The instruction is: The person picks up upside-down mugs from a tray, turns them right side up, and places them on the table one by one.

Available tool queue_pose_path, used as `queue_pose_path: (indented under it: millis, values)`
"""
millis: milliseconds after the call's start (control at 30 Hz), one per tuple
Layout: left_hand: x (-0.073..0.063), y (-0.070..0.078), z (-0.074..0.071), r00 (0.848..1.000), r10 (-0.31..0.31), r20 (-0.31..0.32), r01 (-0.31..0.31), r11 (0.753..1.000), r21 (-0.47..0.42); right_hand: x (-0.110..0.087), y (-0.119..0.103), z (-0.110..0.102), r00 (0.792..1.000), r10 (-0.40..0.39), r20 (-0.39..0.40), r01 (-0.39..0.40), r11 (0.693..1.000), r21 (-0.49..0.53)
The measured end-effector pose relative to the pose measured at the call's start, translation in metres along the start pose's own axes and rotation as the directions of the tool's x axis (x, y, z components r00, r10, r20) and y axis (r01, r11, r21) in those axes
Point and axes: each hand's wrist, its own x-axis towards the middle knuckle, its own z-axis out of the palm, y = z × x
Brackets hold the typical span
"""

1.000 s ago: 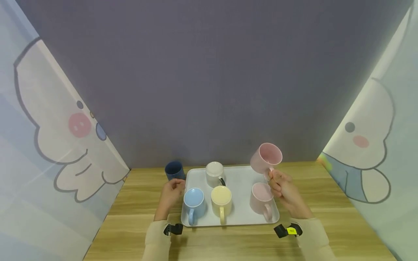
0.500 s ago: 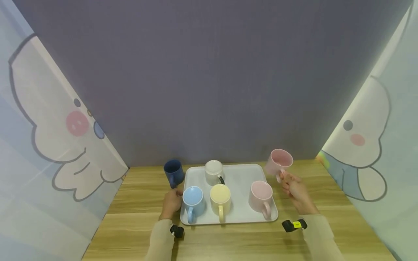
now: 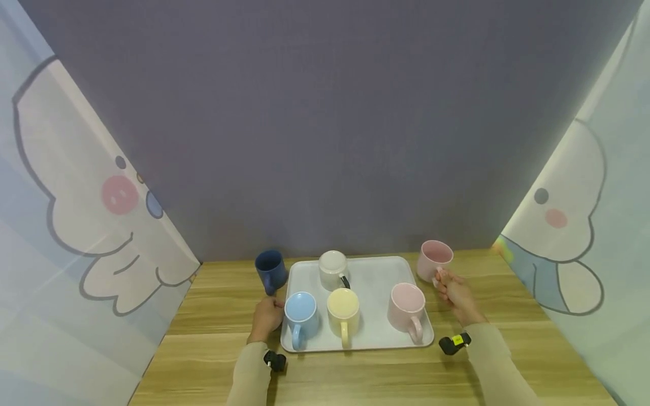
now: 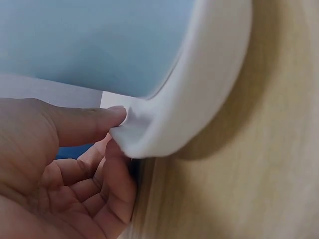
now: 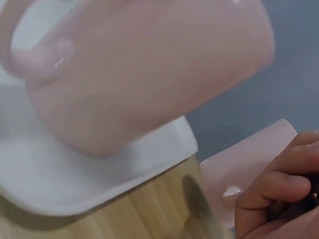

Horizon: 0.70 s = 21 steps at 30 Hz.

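At the desk's [image 3: 355, 383] near side, two arms in cream sleeves [image 3: 490, 358] reach forward, the right one slanting inward. The left hand [image 3: 267, 317] lies low at the left edge of the white tray [image 3: 373, 318], its thumb over the rim and its fingers curled beneath, pinching it. The right hand [image 3: 459, 297] is raised a little farther out, fingers curled round the handle of the upright pink mug [image 3: 430, 264].

On the tray's near half, in a row, are the light blue mug [image 3: 303, 321], the yellow mug [image 3: 343, 318] and the upturned pink mug [image 3: 404, 313], each bottom up with its handle toward the person; behind them is the white mug [image 3: 333, 274], also inverted.

Beyond the tray's far right corner, the upright pink mug has come down to the desk from its raised tilt half a second ago; a second ago it was over the tray. The left hand has drawn nearer since then from beside the navy mug [image 3: 272, 272], which stands off the tray's far left corner.
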Motion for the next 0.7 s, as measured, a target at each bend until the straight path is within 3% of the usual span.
queue_pose_path:
  millis: [233, 700]
  values:
    - [-0.001, 0.002, 0.001, 1.000, 0.004, 0.008, -0.004, 1.000, -0.010, 0.010, 0.014, -0.003, 0.999, 0.037, -0.005, -0.037, 0.999, 0.032]
    - [-0.001, -0.002, 0.002, 1.000, 0.006, 0.001, -0.006, 1.000, -0.005, 0.016, 0.017, -0.006, 0.999, 0.045, -0.004, -0.045, 0.997, -0.065]
